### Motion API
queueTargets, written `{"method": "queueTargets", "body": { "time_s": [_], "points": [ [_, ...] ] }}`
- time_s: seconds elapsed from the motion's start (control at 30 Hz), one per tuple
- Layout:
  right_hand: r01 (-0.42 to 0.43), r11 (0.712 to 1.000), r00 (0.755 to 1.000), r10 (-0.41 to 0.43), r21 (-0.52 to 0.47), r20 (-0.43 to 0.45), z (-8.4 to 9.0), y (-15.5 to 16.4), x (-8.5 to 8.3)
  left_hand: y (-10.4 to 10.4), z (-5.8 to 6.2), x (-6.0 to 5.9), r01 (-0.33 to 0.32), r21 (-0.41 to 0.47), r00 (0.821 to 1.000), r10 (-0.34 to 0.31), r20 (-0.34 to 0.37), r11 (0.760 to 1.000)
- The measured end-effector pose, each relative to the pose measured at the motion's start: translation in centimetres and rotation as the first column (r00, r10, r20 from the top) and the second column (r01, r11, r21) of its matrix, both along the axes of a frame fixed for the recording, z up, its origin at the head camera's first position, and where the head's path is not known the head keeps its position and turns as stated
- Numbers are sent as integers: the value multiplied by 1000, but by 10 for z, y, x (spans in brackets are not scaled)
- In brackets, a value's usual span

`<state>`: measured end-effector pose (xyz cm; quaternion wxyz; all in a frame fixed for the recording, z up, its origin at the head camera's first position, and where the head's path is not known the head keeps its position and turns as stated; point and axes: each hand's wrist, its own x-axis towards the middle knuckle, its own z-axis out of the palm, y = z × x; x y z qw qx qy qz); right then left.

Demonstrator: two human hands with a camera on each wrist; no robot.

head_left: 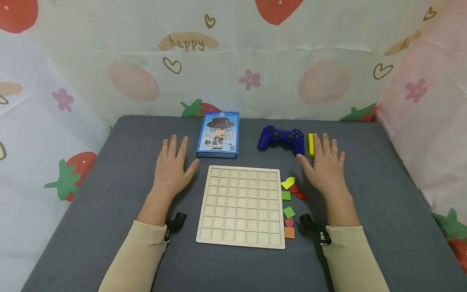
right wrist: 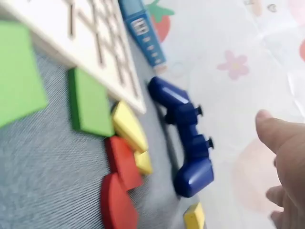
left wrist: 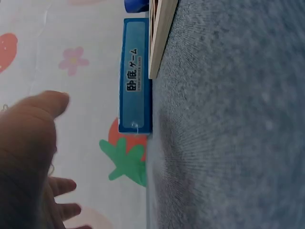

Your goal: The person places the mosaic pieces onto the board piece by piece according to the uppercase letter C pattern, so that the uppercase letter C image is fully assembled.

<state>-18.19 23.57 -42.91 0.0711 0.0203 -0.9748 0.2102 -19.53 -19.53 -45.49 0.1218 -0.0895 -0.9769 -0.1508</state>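
Left hand point(head_left: 169, 168): fingers straight and spread, thumb wide, grasping nothing, raised just left of a blue game box point(head_left: 218, 134). The box lies flat, a hatted cartoon figure on its lid, its contents hidden from me. Wooden grid board point(head_left: 240, 207): flat, at centre, its shallow square compartments showing pale wood. Blue controller point(head_left: 282, 137): beyond the board's far right corner. Coloured pieces point(head_left: 286, 195): yellow, red, green, pinkish and orange, strewn along the board's right edge. Yellow block point(head_left: 311, 144): just right of the controller, partly hidden from my head view. Right hand point(head_left: 324, 166): likewise spread, grasping nothing, raised; my right wrist view shows its thumb apart from the controller. Edges and room: the box's near edge lies close to the board's far edge; between box and controller I have a gap of gray cloth point(head_left: 249, 140), and broader strips run outside both hands. Surface and surroundings: the cloth covers the table to its far edge, with a pale curtain point(head_left: 273, 52) behind, printed with strawberries, flowers, hearts and "happy"; rightward it turns pinkish.
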Motion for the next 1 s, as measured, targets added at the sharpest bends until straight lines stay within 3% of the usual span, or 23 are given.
{"method": "queueTargets", "body": {
  "time_s": [0.2, 0.4, 0.5, 0.63, 0.8, 1.0],
  "points": [
    [-63, 987, 993, 77, -150, 88, 8, 2, 1, 1, 1, 1, 58, 153, 997, -50, -55, 987],
    [-95, 972, 980, 129, -215, 153, 10, 0, 3, 3, -3, 4, 126, 316, 992, -113, -61, 940],
    [-119, 962, 965, 171, -247, 198, 7, 0, 3, 4, -7, 4, 171, 399, 984, -177, -20, 901],
    [-141, 951, 928, 224, -276, 297, -3, 2, 0, 5, -15, 4, 193, 473, 957, -270, 101, 860],
    [-166, 947, 897, 261, -275, 358, -12, 2, -3, 6, -22, 5, 173, 503, 921, -320, 222, 847],
    [-204, 922, 864, 327, -328, 382, -16, -4, -4, 7, -23, 5, 174, 518, 900, -349, 262, 837]
  ]
}}
